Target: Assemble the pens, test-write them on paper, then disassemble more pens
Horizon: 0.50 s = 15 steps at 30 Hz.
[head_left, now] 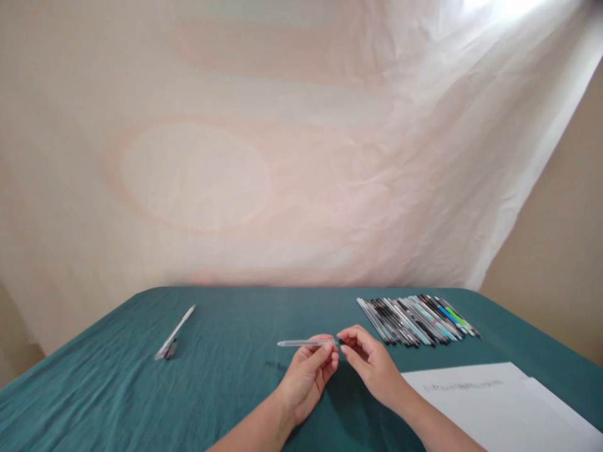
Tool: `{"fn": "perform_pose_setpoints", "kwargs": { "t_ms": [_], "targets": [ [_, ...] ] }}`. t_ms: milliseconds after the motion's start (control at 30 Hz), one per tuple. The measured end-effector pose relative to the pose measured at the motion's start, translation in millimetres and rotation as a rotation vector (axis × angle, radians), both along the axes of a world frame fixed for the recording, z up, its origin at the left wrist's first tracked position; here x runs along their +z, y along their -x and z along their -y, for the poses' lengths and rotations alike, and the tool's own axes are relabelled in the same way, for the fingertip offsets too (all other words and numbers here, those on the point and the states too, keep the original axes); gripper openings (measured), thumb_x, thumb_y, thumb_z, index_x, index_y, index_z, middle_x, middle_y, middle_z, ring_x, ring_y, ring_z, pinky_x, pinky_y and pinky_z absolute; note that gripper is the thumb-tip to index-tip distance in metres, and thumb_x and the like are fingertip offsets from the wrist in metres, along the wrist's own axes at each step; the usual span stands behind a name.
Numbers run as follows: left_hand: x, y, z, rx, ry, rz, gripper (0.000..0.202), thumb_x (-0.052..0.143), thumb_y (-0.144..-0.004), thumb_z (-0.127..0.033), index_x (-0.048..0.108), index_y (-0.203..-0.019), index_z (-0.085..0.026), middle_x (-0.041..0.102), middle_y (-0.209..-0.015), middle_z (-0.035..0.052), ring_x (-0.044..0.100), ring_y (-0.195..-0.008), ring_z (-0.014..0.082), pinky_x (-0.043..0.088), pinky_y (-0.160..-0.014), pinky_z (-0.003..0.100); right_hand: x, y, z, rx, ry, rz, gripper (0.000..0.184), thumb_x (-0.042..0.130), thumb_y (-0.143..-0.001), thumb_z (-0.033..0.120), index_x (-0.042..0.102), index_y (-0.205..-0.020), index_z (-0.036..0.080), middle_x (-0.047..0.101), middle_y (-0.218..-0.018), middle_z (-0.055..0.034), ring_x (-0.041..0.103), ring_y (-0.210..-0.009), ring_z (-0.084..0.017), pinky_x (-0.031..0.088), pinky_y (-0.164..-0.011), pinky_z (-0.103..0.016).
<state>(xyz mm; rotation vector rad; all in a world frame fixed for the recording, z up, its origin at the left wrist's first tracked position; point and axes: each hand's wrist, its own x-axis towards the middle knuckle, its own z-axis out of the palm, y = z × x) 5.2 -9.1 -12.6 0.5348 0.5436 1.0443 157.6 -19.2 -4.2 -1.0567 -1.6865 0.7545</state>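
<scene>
My left hand (313, 370) is closed around a slim, translucent whitish pen (299, 343), held nearly level above the middle of the table. One end of the pen points left, and the other reaches past my fingers toward the right. Close by that right end, my right hand (370, 361) pinches a small black pen cap (342, 342) between thumb and forefinger. A narrow gap seems to lie between cap and pen. My fingers partly hide both.
Right of my hands lies a row of several pens (414, 320), mostly clear and black, some blue and green. White paper sheets (471, 402) with scribbled marks lie at front right. At left, a white pen (181, 328) rests beside small dark pieces (170, 349) on the green cloth (226, 389).
</scene>
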Motion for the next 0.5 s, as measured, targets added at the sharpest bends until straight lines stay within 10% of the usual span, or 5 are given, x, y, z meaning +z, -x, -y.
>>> {"fn": "perform_pose_setpoints", "kwargs": {
  "t_ms": [500],
  "targets": [
    [-2.4, -0.1, -1.0, -0.014, -0.029, -0.002, 0.016, 0.062, -0.073, -0.013, 0.057, -0.088, -0.012, 0.062, -0.079, 0.0053, 0.058, -0.066, 0.0059, 0.049, -0.066, 0.016, -1.8, 1.2, -2.5, 0.068, 0.091, -0.189, 0.021, 0.053, -0.078, 0.031, 0.064, -0.093, 0.021, 0.062, -0.089, -0.0044, 0.06, -0.075, -0.016, 0.051, -0.069, -0.029]
  ]
}}
